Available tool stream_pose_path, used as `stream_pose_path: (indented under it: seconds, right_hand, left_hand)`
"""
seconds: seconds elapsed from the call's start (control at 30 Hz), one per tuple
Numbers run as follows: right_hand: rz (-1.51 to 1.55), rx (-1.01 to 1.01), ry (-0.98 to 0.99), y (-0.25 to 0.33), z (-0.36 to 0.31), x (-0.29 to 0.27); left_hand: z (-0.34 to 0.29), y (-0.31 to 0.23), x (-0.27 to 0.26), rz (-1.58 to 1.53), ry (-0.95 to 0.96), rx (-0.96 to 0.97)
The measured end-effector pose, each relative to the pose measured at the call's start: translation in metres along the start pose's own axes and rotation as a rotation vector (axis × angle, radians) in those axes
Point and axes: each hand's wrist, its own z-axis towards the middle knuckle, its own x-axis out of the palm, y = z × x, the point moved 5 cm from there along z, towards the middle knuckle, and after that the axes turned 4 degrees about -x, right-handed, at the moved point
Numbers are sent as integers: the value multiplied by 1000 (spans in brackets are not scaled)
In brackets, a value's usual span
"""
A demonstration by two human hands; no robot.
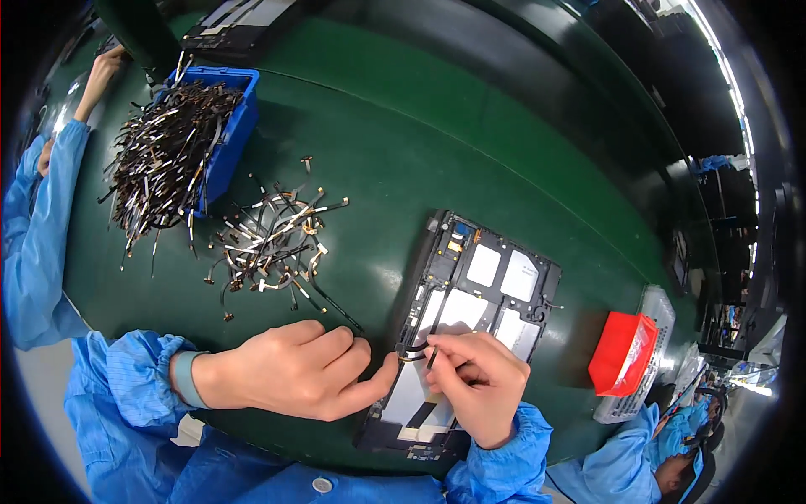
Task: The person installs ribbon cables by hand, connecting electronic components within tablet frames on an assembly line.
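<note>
An opened tablet-like device (483,304) lies at an angle in front of me, its dark frame holding several white battery-like panels. My right hand (480,378) is over its lower middle, thumb and index finger pinching a thin black cable (411,347). The cable curves toward the device's left edge. My left hand (306,370) comes in from the left, with its index fingertip at that edge beside the cable's end. Its other fingers are curled, and its thumb is hidden, so anything inside them cannot be seen. A black strip (422,413) lies on the lower panel.
Loose short cables (277,239) are heaped left of the device. Behind them, a blue bin (238,139) overflows with similar cables. A red tray (623,353) rests on a white keyboard-like panel (659,323) at right. Co-workers' sleeves (49,227) show at left and lower right.
</note>
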Motion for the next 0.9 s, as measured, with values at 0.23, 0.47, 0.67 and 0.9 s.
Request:
stream_pose_path:
  seconds: [0.23,0.47,0.67,0.9]
  right_hand:
    - [-25,-49,44,3,1,1]
    - [-1,-55,38,-3,0,2]
    - [57,-47,7,-4,-2,1]
    - [-98,-132,-56,0,9,-8]
  left_hand:
    - [8,4,-7,9,103,66]
    - [11,-16,-15,4,-79,49]
    - [14,-39,7,-92,-97,104]
    - [19,-46,11,7,-131,46]
